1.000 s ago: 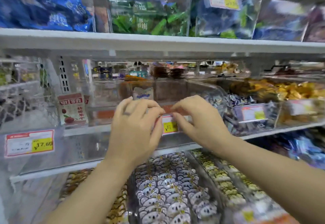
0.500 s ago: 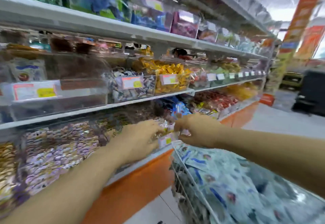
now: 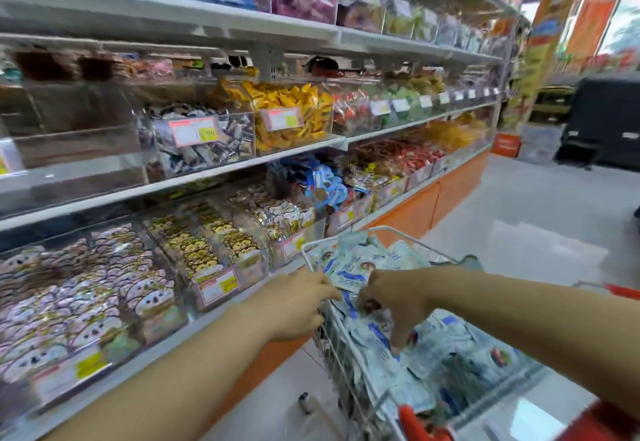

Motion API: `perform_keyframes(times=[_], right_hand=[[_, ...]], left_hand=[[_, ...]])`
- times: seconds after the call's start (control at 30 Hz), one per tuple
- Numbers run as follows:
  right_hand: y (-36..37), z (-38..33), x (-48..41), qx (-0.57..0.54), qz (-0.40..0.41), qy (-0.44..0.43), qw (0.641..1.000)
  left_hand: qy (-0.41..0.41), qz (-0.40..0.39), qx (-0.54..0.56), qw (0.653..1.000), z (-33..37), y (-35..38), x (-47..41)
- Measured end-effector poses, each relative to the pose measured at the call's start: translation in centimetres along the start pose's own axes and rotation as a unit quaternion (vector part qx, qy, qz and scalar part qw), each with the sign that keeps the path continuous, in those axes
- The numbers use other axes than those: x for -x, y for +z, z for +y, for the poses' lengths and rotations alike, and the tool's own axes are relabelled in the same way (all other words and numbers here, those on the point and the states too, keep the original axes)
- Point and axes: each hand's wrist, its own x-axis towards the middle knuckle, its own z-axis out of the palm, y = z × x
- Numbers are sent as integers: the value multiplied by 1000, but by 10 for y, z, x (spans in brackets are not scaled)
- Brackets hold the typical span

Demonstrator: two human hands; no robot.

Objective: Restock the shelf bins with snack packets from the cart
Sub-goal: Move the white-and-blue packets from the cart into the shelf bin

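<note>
Over the white wire cart (image 3: 388, 228) at five o'clock, the right grip (image 3: 394, 298) curls round pale blue snack packets (image 3: 353, 267), while the left grip (image 3: 298, 305) touches them at nine o'clock, its hold unclear.

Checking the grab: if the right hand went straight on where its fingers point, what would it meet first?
The pale blue snack packets in the wire cart; the right hand points down, seemingly touching them.

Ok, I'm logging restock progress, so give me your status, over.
Left hand at the cart rim, right hand fingers down among the snack packets. Grip unclear on both. Cart piled full. Nothing between hands and packets.
</note>
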Motion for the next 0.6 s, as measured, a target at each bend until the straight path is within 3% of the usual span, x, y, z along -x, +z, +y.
perform_keyframes(times=[0.13, 0.3, 0.6], right_hand=[[3, 0, 2, 0, 14, 1, 1000], [10, 7, 5, -70, 89, 61, 992], [7, 9, -3, -141, 124, 114, 976]], left_hand=[[28, -3, 8, 1000, 0, 10, -13], [41, -13, 18, 999, -4, 7, -19], [66, -14, 34, 997, -8, 0, -21]])
